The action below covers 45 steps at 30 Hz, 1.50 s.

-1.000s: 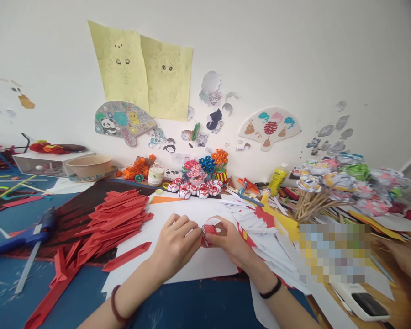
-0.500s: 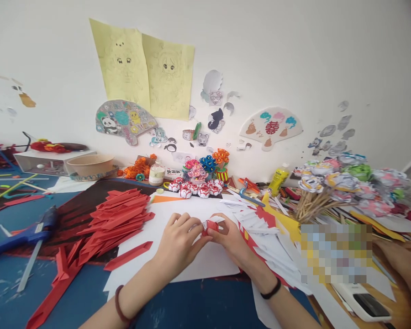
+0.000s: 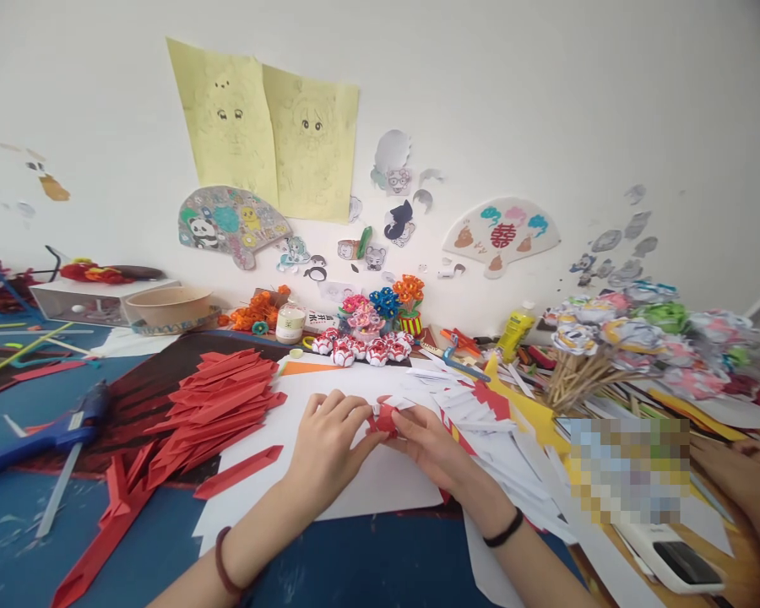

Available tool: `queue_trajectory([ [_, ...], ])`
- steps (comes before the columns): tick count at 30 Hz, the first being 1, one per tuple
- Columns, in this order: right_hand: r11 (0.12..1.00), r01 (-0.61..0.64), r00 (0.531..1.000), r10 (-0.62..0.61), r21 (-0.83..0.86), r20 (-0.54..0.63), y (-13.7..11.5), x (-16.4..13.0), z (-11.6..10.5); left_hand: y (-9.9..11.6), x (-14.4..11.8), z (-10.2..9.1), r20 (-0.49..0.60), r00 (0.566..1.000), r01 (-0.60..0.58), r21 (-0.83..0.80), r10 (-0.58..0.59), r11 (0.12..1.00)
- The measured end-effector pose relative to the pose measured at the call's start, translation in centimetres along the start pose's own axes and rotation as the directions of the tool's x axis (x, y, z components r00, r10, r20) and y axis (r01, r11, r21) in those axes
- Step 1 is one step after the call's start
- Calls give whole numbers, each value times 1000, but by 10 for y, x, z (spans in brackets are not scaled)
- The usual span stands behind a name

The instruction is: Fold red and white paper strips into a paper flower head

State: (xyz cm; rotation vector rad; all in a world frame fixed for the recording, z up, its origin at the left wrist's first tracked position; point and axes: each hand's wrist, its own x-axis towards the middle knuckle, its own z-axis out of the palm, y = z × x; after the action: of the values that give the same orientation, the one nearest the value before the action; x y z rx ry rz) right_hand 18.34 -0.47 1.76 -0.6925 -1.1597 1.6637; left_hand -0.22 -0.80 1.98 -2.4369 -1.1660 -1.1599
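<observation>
Between my two hands is a small folded red and white paper piece [image 3: 385, 419], held above a white sheet [image 3: 380, 477]. My left hand [image 3: 333, 435] pinches its left side, fingers bent. The thumb and fingers of my right hand [image 3: 434, 443] close on its right side. To the left lies a heap of folded red paper strips [image 3: 219, 405], with one strip [image 3: 241, 473] apart on the sheet. Folded white strips [image 3: 481, 422] spread out at the right. Behind my hands sit several finished red and white paper flowers [image 3: 377, 351].
A blue glue gun [image 3: 69, 431] lies at the left. Along the wall stand a beige bowl [image 3: 169, 306], a candle-like jar [image 3: 290, 323] and a yellow bottle [image 3: 515, 331]. Paper flowers on sticks [image 3: 576, 350] are at the right, near another person's hand [image 3: 735, 481].
The paper piece has turned in my fingers and shows more red now. My right hand's fingers have shifted their hold around it. My left hand stays nearly in place.
</observation>
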Motion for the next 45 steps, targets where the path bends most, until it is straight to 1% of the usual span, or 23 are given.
queue_trajectory([
  [6,999,-12,1000,12,50,-8,1,0,1,5,0,0,-12,1000,6,21,-6,1000],
  [11,998,-6,1000,6,61,5,0,0,1,7,2,-2,-15,999,-39,35,40,999],
  [14,999,-2,1000,2,50,-6,-1,0,0,7,3,-3,-7,998,-59,49,59,997],
  [19,1000,7,999,-7,7,-50,5,1,0,8,2,-1,27,994,-106,93,104,990],
  [23,999,28,992,-33,-41,-125,12,4,-1,11,1,2,52,989,-141,114,136,983],
  [25,998,28,987,-37,-62,-155,13,4,-2,11,1,3,61,989,-136,93,131,986],
  [29,995,38,980,-55,-92,-192,13,4,-2,9,1,4,74,992,-100,-3,100,995],
  [33,993,40,982,-59,-107,-178,10,3,0,5,2,3,39,996,-70,-111,75,991],
  [39,996,73,992,-78,-50,-97,7,1,3,-3,6,1,37,999,24,-229,-16,973],
  [42,997,71,995,-73,-33,-64,7,1,4,-5,7,0,45,998,42,-237,-32,971],
  [45,997,66,996,-68,-35,-58,8,1,3,-4,7,0,27,1000,-3,-192,9,981],
])
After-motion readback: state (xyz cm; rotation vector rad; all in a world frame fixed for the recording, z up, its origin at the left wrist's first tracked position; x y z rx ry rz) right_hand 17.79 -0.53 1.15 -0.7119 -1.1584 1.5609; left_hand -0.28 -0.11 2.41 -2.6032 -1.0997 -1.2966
